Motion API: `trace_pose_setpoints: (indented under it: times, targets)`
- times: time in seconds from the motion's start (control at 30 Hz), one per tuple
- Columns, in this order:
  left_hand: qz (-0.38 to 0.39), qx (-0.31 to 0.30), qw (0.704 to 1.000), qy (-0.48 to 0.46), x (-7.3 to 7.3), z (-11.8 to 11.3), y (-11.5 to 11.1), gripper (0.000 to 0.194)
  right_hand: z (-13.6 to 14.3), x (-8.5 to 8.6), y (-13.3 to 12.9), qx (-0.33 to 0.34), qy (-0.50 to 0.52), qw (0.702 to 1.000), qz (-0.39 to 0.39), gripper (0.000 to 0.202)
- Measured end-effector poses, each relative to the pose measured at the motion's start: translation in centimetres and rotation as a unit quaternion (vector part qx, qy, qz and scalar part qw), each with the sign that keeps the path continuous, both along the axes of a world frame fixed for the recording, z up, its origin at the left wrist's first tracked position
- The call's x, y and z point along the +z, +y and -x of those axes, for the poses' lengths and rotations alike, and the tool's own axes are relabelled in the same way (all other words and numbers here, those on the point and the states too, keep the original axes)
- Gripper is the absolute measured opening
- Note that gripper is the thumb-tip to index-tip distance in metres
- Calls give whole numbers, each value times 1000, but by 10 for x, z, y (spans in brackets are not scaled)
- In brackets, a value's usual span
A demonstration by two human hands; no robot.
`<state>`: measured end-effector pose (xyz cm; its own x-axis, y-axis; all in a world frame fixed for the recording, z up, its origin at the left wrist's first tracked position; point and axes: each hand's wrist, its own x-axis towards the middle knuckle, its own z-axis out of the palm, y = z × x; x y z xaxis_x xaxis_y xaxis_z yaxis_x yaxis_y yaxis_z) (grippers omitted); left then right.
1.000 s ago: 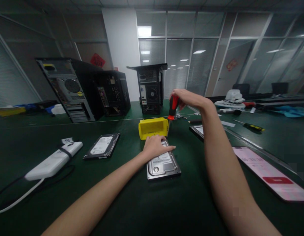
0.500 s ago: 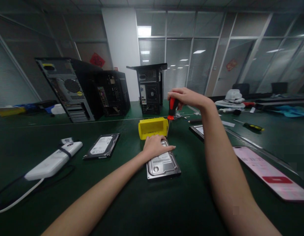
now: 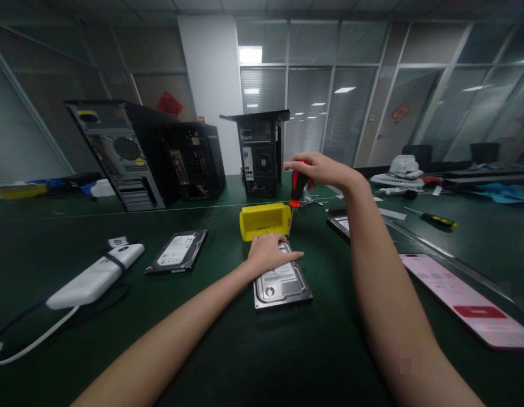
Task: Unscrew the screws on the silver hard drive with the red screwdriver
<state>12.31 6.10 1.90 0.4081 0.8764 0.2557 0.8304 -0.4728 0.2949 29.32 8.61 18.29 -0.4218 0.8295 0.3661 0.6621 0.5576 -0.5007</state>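
Note:
A silver hard drive (image 3: 281, 282) lies on the green table in front of me. My left hand (image 3: 270, 252) holds it down from the left, fingers over its far end and thumb stretched across toward its right edge. With my right hand (image 3: 310, 167) I grip the top of a red and black screwdriver (image 3: 297, 189). The screwdriver stands nearly upright, its shaft pointing down at the drive's far right corner; the tip's exact contact is hard to make out. Just beyond my left fingers sits a yellow open box (image 3: 264, 219).
Left are a second hard drive (image 3: 177, 251) and a white power strip (image 3: 96, 277) with cable. A third drive (image 3: 338, 225), a phone (image 3: 465, 299) and a yellow-black screwdriver (image 3: 435, 219) lie right. Computer towers (image 3: 137, 152) stand behind, including a separate tower (image 3: 262, 155).
The fingers of my right hand have shifted on the screwdriver handle, with the forefinger reaching further left over its top. My left hand and the hard drive stay in place.

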Motion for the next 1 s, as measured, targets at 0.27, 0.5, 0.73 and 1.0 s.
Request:
trace_pose_setpoints:
  times: [0.27, 0.5, 0.73, 1.0]
  targets:
    - [3, 4, 1000, 4, 1, 0, -1, 71, -3, 2, -4, 8, 65, 993, 101, 46]
    - [2, 0, 1000, 1, 0, 0, 0, 72, -5, -2, 4, 21, 30, 999, 26, 42]
    - [2, 3, 1000, 1, -1, 0, 1, 73, -3, 1, -4, -8, 20, 1000, 2, 28]
    - [-2, -2, 1000, -3, -2, 1, 2, 74, 0, 1, -8, -22, 14, 999, 22, 33]
